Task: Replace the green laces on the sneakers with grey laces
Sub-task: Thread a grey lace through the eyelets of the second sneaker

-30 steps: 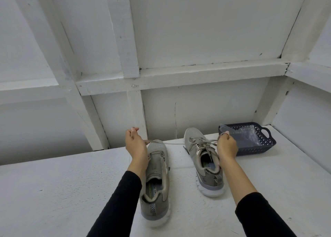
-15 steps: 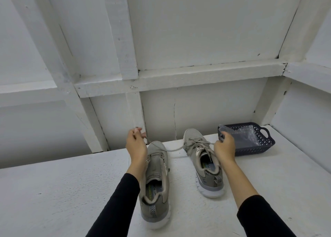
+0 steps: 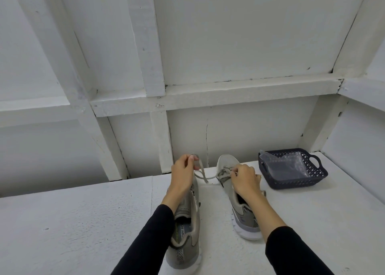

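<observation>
Two grey-green sneakers stand on the white table, toes toward the wall. The left sneaker (image 3: 187, 239) has no lace in view; my forearm covers its front. The right sneaker (image 3: 239, 210) still carries its lace (image 3: 205, 176), which hangs slack from the eyelets across to the left. My left hand (image 3: 183, 174) is raised above the left sneaker's toe and pinches the lace's end. My right hand (image 3: 245, 179) sits over the right sneaker's tongue and pinches the lace at the eyelets.
A dark blue plastic basket (image 3: 316, 172) with a clear plastic bag (image 3: 285, 166) inside stands at the right, close to the right sneaker. A white framed wall rises directly behind the sneakers. The white table (image 3: 83, 222) stretches to the left.
The taut lace between my hands has gone slack. My left hand kept hold of its end, and my right hand moved left onto the right sneaker's eyelets.
</observation>
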